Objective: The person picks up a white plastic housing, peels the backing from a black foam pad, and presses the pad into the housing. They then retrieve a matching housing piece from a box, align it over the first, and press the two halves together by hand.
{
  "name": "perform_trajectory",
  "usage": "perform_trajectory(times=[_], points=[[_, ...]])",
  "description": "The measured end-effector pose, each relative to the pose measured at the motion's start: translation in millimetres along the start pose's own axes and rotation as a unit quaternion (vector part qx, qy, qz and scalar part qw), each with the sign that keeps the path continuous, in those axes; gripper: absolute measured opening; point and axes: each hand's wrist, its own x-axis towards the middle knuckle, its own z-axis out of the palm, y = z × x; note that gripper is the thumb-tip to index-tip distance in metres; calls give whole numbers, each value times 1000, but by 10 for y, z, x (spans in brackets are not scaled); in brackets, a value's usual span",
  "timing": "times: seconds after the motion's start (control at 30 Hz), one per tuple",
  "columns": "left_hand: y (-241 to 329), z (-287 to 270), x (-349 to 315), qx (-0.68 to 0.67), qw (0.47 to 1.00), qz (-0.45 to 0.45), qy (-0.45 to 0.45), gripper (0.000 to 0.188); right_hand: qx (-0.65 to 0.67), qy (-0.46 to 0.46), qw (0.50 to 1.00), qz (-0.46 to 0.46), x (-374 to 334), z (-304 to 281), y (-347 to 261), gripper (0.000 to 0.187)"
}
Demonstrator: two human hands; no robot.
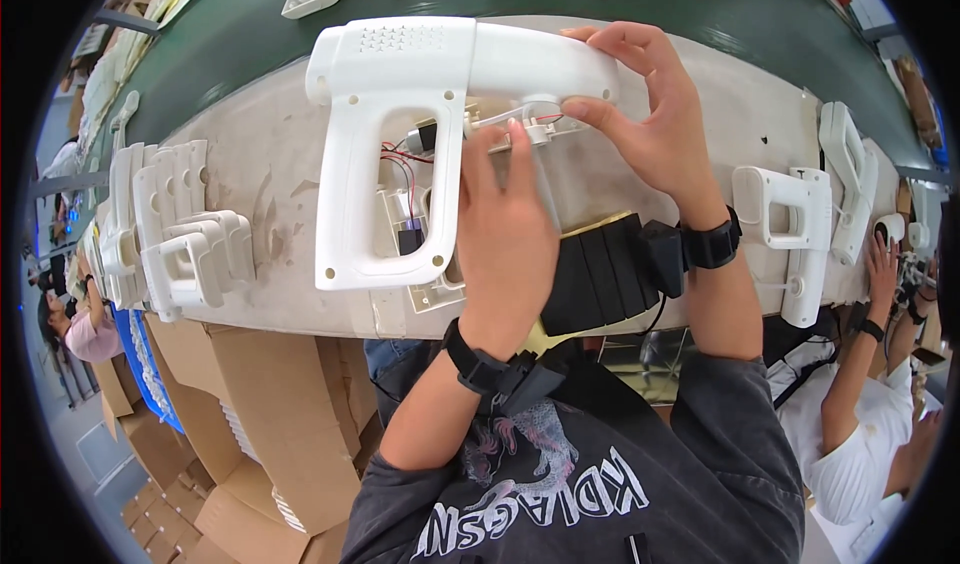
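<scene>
A white gun-shaped plastic housing half [395, 74], with a looped handle and a vented block, is raised over the worktable. My right hand [655, 114] grips its narrow end, thumb below and fingers above. My left hand [510, 239] is beside the handle, fingertips up by a small white fitting [535, 134] with a thin red wire. Those fingers are slightly blurred, so their hold is unclear. Underneath, partly covered, lies another white shell part [437, 297]. Red and dark wires [408, 169] and small black components [410, 239] show through the handle opening.
Several white housings [185, 249] stand stacked at the left of the worktable [265, 194]; more housings [790, 209] lie at the right. A green surface [235, 59] runs along the far side. Cardboard boxes [270, 414] stand below left. Another person [850, 424] works at the right.
</scene>
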Motion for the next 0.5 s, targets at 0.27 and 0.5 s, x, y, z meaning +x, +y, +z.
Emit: perform_trajectory(times=[0.27, 0.5], points=[[320, -141, -177, 172, 976, 14, -134, 69, -41, -43, 998, 26, -9, 43, -40, 53], [390, -108, -201, 137, 985, -13, -109, 73, -43, -85, 995, 25, -36, 50, 14, 53]])
